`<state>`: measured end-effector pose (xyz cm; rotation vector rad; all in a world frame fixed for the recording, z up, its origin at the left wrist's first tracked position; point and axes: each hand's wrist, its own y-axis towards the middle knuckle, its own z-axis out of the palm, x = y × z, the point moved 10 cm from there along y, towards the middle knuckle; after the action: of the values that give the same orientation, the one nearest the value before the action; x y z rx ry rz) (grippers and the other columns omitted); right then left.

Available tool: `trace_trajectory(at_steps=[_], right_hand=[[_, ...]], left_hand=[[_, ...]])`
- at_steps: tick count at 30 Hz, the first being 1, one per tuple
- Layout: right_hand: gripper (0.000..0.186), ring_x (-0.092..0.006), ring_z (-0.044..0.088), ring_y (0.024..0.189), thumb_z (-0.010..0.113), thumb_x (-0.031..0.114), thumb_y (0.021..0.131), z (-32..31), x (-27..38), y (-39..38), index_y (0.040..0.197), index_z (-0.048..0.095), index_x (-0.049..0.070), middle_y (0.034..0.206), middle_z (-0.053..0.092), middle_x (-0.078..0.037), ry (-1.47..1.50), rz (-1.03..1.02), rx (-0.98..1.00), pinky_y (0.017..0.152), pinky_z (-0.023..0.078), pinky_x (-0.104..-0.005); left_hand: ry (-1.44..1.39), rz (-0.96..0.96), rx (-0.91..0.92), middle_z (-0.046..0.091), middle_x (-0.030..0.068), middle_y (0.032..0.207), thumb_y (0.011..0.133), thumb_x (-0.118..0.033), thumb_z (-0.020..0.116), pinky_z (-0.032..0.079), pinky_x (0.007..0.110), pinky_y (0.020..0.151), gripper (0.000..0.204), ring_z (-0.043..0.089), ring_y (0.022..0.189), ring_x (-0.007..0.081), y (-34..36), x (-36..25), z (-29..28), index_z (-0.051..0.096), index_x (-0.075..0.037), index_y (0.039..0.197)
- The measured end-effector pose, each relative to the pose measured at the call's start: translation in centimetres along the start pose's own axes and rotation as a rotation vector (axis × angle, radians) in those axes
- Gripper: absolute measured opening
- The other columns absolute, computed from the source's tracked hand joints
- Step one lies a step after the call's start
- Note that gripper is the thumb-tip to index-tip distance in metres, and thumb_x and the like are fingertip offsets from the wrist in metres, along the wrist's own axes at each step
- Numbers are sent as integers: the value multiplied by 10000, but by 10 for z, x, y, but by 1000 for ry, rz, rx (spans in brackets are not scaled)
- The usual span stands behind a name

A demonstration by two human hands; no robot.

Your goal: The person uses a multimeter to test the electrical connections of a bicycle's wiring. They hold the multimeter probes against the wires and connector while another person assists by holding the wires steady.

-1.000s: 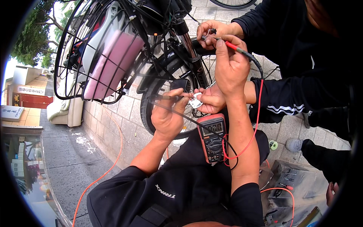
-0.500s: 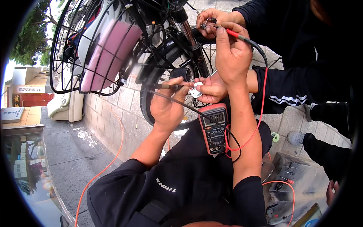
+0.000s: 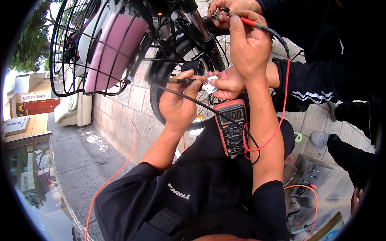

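My left hand (image 3: 177,108) is closed in a pinch on a dark test probe (image 3: 179,80), its tip at a small white part (image 3: 209,85). A co-worker's hand (image 3: 230,84) holds that part. My right hand (image 3: 252,52) grips a red test probe (image 3: 250,22), pointed at a small black connector with wires (image 3: 219,13) in the co-worker's other hand (image 3: 241,5). Whether either tip touches metal is too small to tell. A red-and-grey multimeter (image 3: 233,137) rests against my leg, its black and red leads running to the probes.
Ahead stands a bike's front wheel (image 3: 159,105), with a black wire basket (image 3: 54,60) holding a pink foam block (image 3: 116,54). An orange cable (image 3: 120,170) crosses the paving at left. A grey toolbox (image 3: 327,182) with tools lies at right. The co-worker's striped trouser leg (image 3: 313,86) is close by.
The view has shifted slightly, so the bike and toolbox sit a little differently in it. Both my hands keep hold of their probes, and the co-worker's hands keep their parts.
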<state>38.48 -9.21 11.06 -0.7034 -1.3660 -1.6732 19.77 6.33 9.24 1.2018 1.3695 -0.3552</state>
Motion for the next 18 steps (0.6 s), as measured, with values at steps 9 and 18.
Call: trace_trajectory(at_steps=[9, 18], right_hand=[[95, -103, 660, 871, 603, 18, 1068, 6, -13, 0, 1158, 611, -11, 987, 681, -55, 190, -36, 23, 782, 545, -243], [105, -99, 657, 842, 604, 8, 1064, 10, -21, -1, 1167, 600, -9, 955, 681, -48, 274, 26, 27, 763, 541, -231]], left_hand=[[-66, -3, -17, 744, 194, 1101, 1049, 22, 642, 629, 382, 949, 294, 767, 1033, 278, 0, 0, 0, 581, 106, 1324], [-28, -1, -1, 735, 191, 1109, 1055, 9, 640, 629, 381, 950, 305, 765, 1036, 281, 2, -4, 1, 570, 113, 1332]])
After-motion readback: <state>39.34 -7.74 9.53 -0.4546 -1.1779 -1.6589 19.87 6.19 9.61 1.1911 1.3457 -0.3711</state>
